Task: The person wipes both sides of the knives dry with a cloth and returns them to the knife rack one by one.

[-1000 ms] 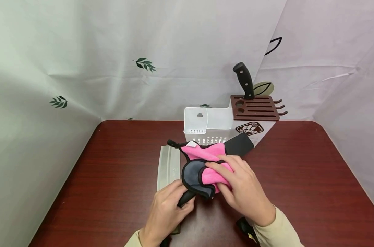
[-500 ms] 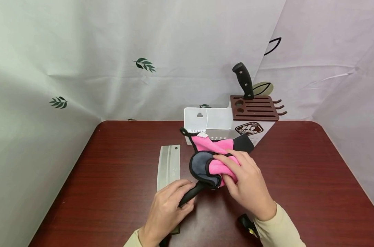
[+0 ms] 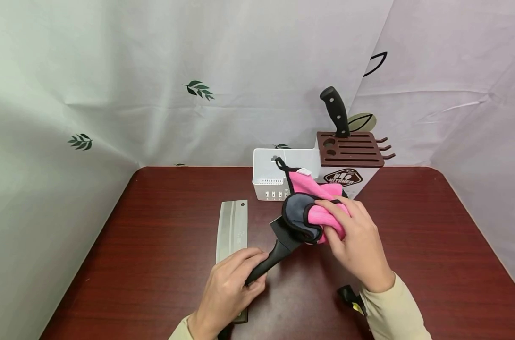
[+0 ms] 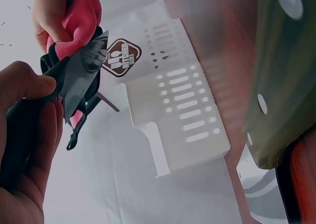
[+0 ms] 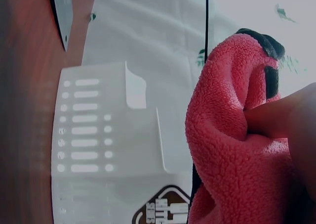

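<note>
My left hand (image 3: 229,285) grips the black handle of a broad, black-bladed kitchen knife (image 3: 287,236), which points up and to the right. My right hand (image 3: 361,241) holds a folded pink and grey cloth (image 3: 297,210) with black edging around the blade. The heel of the blade shows below the cloth; its far end is hidden. In the left wrist view, part of the dark blade (image 4: 81,80) lies between my left fingers and the cloth. Pink fleece (image 5: 222,130) bunches under my right fingers in the right wrist view.
A silver cleaver (image 3: 233,231) lies left of the knife, its handle partly behind my left hand. At the back stands a white knife holder (image 3: 267,191) with a brown slotted top (image 3: 359,151) and one black-handled knife (image 3: 335,111). A black object with a yellow mark (image 3: 350,297) lies by my right sleeve.
My right hand and the cloth have slid up and right along the blade, baring its heel and covering its far end. My left hand has stayed nearly still on the handle.
</note>
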